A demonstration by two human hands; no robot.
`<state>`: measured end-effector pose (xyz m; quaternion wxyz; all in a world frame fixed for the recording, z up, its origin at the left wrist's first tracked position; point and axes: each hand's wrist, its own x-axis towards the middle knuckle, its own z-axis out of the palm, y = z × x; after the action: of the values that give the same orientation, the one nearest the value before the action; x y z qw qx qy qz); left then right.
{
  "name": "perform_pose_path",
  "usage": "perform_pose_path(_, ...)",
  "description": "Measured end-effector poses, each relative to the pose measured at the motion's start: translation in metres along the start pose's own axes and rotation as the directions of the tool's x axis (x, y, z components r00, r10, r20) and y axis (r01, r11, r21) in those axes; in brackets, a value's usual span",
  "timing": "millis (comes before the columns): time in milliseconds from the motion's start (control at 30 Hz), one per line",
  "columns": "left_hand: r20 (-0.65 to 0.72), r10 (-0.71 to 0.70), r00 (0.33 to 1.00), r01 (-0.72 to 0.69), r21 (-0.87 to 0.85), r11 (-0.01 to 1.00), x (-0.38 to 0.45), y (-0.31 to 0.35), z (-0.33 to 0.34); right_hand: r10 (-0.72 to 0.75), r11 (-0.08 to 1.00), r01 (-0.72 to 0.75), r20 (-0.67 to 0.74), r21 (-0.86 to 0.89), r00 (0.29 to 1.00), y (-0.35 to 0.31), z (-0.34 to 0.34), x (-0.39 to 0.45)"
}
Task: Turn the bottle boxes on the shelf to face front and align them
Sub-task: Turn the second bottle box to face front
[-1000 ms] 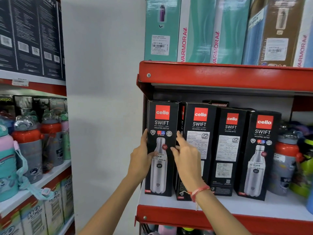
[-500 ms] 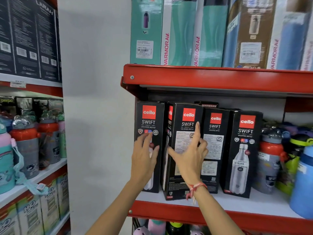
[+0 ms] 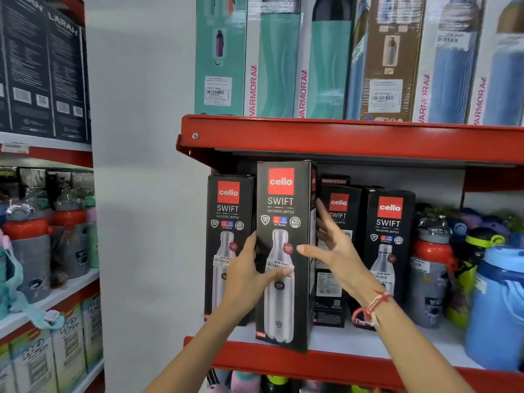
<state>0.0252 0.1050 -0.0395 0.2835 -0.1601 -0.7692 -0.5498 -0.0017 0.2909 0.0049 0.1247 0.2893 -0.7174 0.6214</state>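
Four black Cello Swift bottle boxes stand on the red shelf (image 3: pixel 354 367). The leftmost box (image 3: pixel 228 211) faces front. The second box (image 3: pixel 283 202) sits forward of the row, its front with the bottle picture toward me. My left hand (image 3: pixel 249 279) grips its left edge, thumb across the front. My right hand (image 3: pixel 337 256) is spread at its right edge, thumb hovering over the front. The third box (image 3: pixel 340 205) shows a label side, partly hidden by my right hand. The fourth box (image 3: pixel 390 222) faces front.
The upper red shelf (image 3: pixel 340 140) hangs just above the box tops and carries tall Varmora boxes (image 3: pixel 272 66). Loose bottles (image 3: pixel 431 268) and a blue jug (image 3: pixel 496 307) crowd the right. A white wall (image 3: pixel 141 194) separates a left shelf of bottles (image 3: pixel 28 245).
The second box has turned from its label side to its front face and come forward out of the row. My left hand moved from the first box onto it.
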Motion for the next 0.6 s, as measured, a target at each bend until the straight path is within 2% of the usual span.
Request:
perform_pose_path(167, -0.121, 0.017, 0.992, 0.002, 0.154, 0.988, 0.002, -0.001, 0.011, 0.067, 0.996, -0.058, 0.129, -0.073, 0.989, -0.002, -0.006, 0.013)
perform_pose_path(300, -0.141, -0.023, 0.99, 0.066, 0.302, 0.951, 0.016, -0.007, 0.026, 0.08, 0.976, -0.066, 0.061, -0.209, 0.995, 0.005, -0.001, 0.026)
perform_pose_path(433, -0.167, -0.103, 0.981, 0.154, 0.329, 0.932, 0.028, -0.016, 0.042, 0.065, 0.947, -0.062, 0.0, -0.316, 0.998, 0.015, 0.006, 0.034)
perform_pose_path(600, -0.204, -0.103, 0.973, 0.179, 0.396, 0.901, 0.03, -0.022, 0.052, 0.049, 0.883, -0.064, -0.044, -0.465, 0.998, 0.022, 0.012, 0.037)
